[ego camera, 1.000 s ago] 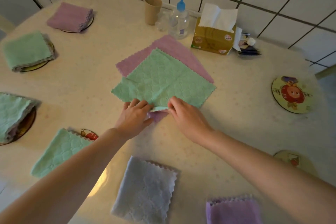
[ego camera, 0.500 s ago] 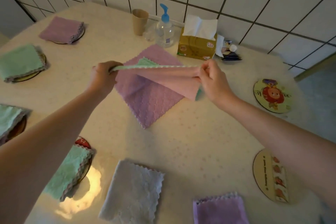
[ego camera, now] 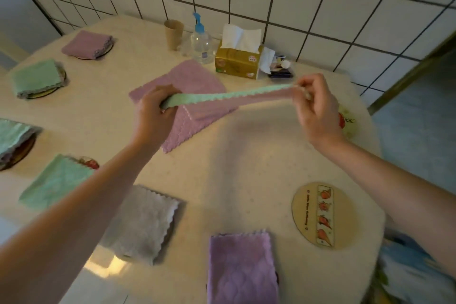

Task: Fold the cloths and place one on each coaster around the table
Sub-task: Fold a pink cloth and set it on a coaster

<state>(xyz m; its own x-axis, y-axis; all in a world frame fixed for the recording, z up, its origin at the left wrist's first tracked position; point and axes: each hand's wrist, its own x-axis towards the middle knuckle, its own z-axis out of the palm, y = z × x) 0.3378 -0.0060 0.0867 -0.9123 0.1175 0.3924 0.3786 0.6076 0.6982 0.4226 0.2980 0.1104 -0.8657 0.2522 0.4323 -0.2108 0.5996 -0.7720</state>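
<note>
Both hands, left hand (ego camera: 154,108) and right hand (ego camera: 314,103), are pinching a green cloth (ego camera: 229,94) taut mid-fold, while roughly seven coasters seemingly are carrying cloths and the carrot coaster (ego camera: 323,215) is lying bare.

We can read almost no text here. The round coaster (ego camera: 323,215) at the near right carries a vertical line of small dark lettering beside its strip of carrots, too small to make out. The gold tissue box (ego camera: 237,63) at the far side shows small red emblems, illegible. The pump bottle (ego camera: 201,45) bears a tiny blue label, also unreadable.
</note>
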